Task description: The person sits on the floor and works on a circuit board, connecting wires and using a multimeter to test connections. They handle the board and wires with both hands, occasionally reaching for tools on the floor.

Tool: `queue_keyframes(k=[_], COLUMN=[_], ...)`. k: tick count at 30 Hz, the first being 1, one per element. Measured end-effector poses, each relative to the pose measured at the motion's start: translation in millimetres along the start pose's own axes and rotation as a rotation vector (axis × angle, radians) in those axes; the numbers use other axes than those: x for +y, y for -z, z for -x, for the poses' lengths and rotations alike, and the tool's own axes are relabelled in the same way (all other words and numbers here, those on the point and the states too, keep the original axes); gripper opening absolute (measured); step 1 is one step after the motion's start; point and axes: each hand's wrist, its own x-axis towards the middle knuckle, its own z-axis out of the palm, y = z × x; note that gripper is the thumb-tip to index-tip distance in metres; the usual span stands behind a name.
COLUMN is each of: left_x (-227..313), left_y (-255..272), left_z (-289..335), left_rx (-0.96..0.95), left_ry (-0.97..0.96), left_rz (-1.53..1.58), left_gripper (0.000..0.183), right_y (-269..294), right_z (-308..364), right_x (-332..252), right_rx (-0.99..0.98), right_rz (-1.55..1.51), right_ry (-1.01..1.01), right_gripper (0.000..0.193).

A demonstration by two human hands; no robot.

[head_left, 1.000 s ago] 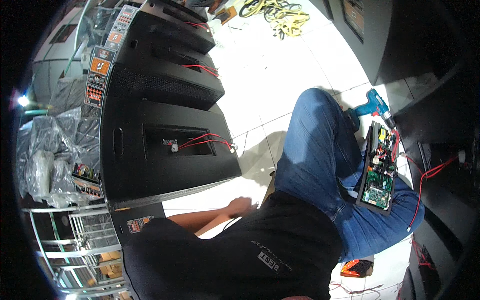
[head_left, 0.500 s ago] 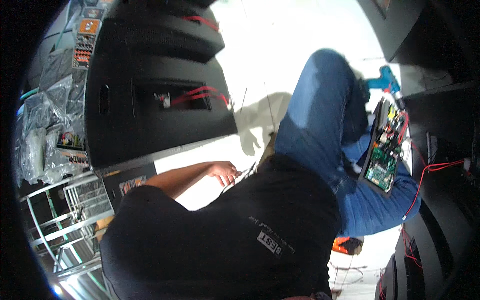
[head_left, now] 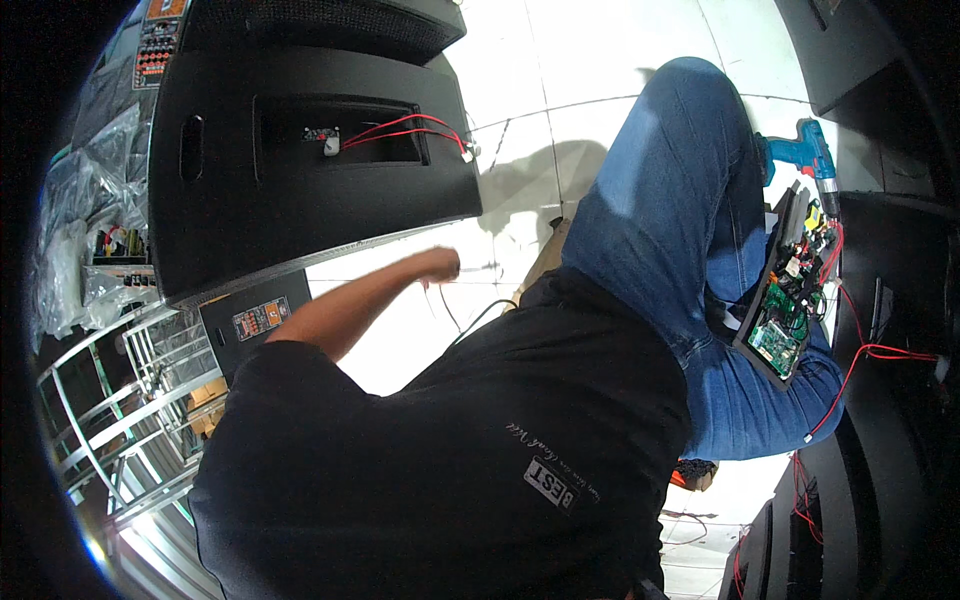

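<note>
My left hand (head_left: 440, 265) is closed, over the pale floor beside a large black cabinet (head_left: 350, 235). Its fingers curl out of sight, so what they hold, if anything, is hidden. Just below the fist a thin dark cord (head_left: 451, 308) trails toward my shirt. My right hand is outside the picture. Across my bent right leg rests a black panel carrying green circuit boards (head_left: 778, 318) and bundled wires. A teal cordless drill (head_left: 805, 152) lies on the floor beyond that panel, near my knee.
Red wires (head_left: 400, 130) with a white connector come out of the cabinet's rectangular opening. Clear plastic wrapping (head_left: 85, 210) and a metal frame (head_left: 110, 430) are at the left. Dark cabinets (head_left: 900, 270) with red leads line the right side.
My left hand has risen away from my body toward the black cabinet, its spread fingers now curled into a fist. The view has shifted slightly, and the board panel stays on my leg.
</note>
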Motion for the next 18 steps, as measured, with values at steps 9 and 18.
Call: queue_keyframes(k=[9, 18], left_x=[3, 18], left_y=[241, 410], left_z=[-20, -8], left_rx=[0.348, 0.862], left_ry=[-0.351, 0.055], left_rz=[-0.071, -0.068], left_gripper=[0.014, 0.023], right_y=[5, 0], right_z=[6, 16], right_x=[-3, -8], right_rx=[-0.020, -0.012], right_rz=[0.021, 0.017], right_ry=[-0.010, -0.054], right_gripper=[0.026, 0.028])
